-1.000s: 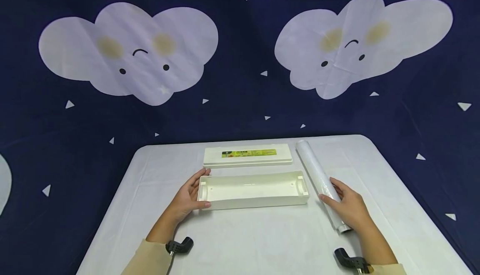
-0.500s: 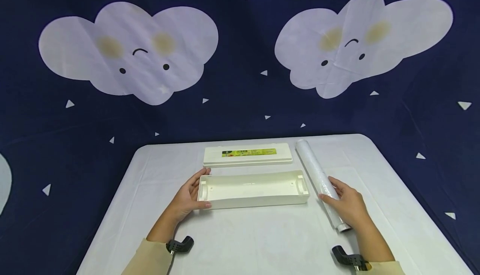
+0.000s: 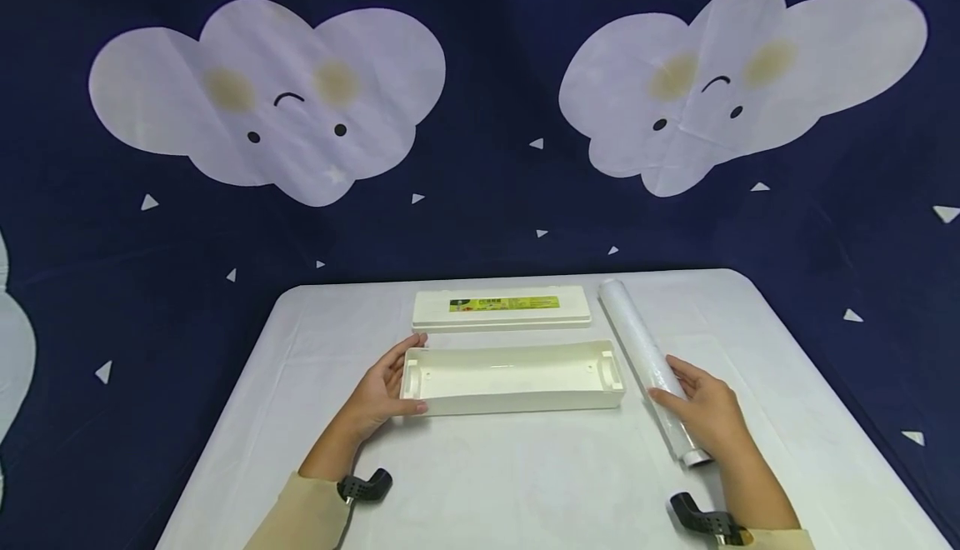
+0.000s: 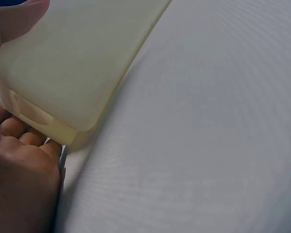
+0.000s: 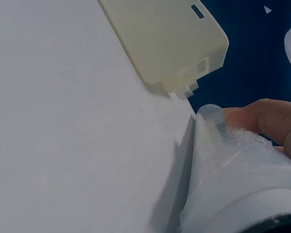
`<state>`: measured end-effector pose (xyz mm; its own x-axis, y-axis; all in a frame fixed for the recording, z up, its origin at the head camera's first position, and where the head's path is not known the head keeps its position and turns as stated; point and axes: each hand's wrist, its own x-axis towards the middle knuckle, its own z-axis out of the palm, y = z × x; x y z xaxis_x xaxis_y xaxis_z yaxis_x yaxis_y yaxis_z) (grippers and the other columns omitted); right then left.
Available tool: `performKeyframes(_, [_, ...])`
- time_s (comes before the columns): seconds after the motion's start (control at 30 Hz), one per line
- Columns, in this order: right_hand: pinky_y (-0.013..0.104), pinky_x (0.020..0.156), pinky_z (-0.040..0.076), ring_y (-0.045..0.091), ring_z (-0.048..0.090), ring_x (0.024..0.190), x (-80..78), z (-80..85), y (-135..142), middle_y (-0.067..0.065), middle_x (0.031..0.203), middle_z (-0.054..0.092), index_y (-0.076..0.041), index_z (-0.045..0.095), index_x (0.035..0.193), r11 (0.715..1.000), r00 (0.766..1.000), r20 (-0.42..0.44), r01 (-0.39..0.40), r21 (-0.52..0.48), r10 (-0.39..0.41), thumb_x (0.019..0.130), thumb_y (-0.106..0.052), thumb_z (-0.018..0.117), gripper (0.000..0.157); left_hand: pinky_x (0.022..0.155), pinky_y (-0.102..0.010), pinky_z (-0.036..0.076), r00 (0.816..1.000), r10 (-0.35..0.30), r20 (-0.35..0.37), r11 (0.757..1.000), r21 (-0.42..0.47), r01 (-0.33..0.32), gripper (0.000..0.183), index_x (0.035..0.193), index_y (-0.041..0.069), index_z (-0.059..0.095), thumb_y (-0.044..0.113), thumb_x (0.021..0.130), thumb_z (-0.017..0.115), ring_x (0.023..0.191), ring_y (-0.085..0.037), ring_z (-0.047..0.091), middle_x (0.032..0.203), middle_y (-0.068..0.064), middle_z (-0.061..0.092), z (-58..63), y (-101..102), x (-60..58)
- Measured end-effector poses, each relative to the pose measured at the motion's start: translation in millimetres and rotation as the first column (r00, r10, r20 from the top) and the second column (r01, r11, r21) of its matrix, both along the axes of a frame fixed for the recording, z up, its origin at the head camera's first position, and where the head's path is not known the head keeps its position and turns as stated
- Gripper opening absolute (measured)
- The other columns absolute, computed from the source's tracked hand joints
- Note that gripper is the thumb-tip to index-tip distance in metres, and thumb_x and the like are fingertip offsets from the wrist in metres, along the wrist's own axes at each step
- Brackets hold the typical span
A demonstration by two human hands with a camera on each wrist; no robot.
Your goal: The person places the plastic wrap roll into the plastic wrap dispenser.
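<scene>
A long cream plastic box (image 3: 517, 403) lies open side up on the table, its hollow inside visible. My left hand (image 3: 373, 396) grips its left end, thumb over the front wall and fingers round the far side. The left wrist view shows the thumb on the front wall (image 4: 82, 58) and curled fingers by the end. To the right, a roll of plastic wrap (image 3: 637, 337) slants across the table. My right hand (image 3: 711, 417) holds its near half between thumb and fingers. The right wrist view shows the wrap roll (image 5: 233, 174) close up, the thumb pressed on its side.
Behind the box lies a flat cream lid (image 3: 427, 308) with a yellow-green label (image 3: 504, 304). All of this is on a table with a white cover (image 3: 525, 483). A dark blue backdrop (image 3: 480, 225) with printed clouds hangs behind the table's far edge.
The head view has shifted slightly, so everything appears a little further right. Both hands keep their holds, and the box, lid and roll stay in the same arrangement.
</scene>
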<state>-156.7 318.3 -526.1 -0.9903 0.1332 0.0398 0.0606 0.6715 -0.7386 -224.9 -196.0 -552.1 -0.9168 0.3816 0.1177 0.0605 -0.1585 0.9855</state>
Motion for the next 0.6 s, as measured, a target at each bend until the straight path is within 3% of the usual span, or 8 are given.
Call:
performKeyframes(0.1, [0.024, 0.091, 0.058, 0.046, 0.056, 0.129, 1.0, 0.6, 1.1, 0.035, 0.142, 0.054, 0.01, 0.048, 0.151, 0.998, 1.0, 0.025, 0.007, -0.055, -0.005, 0.091, -0.033, 0.086, 0.083, 0.119, -0.031, 0.033, 1.0, -0.004, 0.0, 1.0, 0.004, 0.004, 0.121, 0.164, 0.004, 0.033, -0.022, 0.06, 0.09, 0.155, -0.033, 0.025, 0.169, -0.013, 0.03, -1.0, -0.3, -0.4])
performKeyframes(0.6, [0.009, 0.085, 0.051, 0.044, 0.054, 0.132, 4.6, -0.1, 1.7, 0.033, 0.146, 0.051, 0.009, 0.046, 0.153, 0.99, 0.998, 0.056, 0.022, -0.137, -0.014, 0.091, -0.034, 0.085, 0.085, 0.119, -0.031, 0.033, 1.0, -0.002, -0.005, 1.0, 0.002, 0.002, 0.119, 0.164, 0.006, 0.035, -0.022, 0.061, 0.089, 0.155, -0.035, 0.025, 0.169, -0.013, 0.029, -0.7, -0.7, -0.3])
